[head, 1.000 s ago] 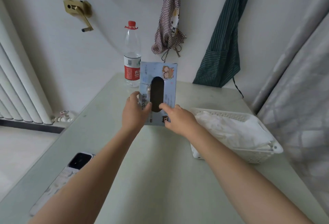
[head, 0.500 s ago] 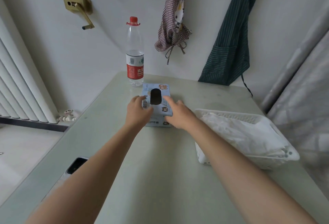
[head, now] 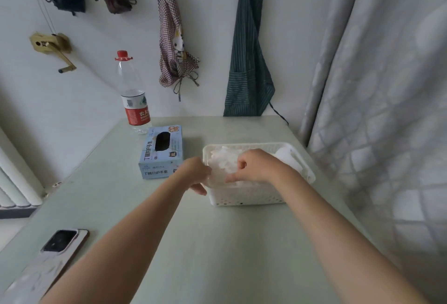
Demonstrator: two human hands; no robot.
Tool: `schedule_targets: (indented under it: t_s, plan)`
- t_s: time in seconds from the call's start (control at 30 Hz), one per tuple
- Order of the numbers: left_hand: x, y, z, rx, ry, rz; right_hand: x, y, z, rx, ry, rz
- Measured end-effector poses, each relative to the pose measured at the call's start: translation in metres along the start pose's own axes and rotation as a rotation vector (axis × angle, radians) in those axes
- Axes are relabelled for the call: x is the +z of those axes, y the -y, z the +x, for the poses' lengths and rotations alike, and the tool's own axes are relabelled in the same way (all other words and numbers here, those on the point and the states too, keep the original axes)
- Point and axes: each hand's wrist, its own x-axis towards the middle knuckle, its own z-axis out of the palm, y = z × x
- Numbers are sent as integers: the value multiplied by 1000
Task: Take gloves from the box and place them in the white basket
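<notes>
White gloves (head: 223,162) in white basket (head: 244,198), right hand (head: 256,166) pinching them, left hand (head: 197,174) gripping rim, box (head: 160,152) just left.

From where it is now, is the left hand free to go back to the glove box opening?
Probably yes. The left hand sits at the white basket rim, beside the glove box. The opening faces up, uncovered, and nothing lies between them.

Light blue glove box (head: 161,154) lies flat at frame centre-left, its dark oval opening facing up. White perforated basket (head: 244,196), right of centre, holds a heap of translucent white gloves (head: 223,162).
</notes>
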Motion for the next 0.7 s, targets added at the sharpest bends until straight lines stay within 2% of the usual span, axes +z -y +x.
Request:
schedule_targets:
  t_s: [0.07,0.13,0.33,0.43,0.53,0.7]
  plan:
    - [1,5,2,21,-111,-69,1,-2,-2,13,99,-150]
    - [1,10,7,59,-190,-129,5,-4,1,10,97,-263]
    - [-20,6,34,202,-449,-2,14,4,26,-96,-251,-473]
    - [-33,3,62,216,-419,-2,16,4,57,-115,-347,-524]
    - [-42,10,89,219,-386,47,21,7,89,-102,-346,-517]
    - [-41,28,114,166,-448,71,37,11,108,-125,-356,-497]
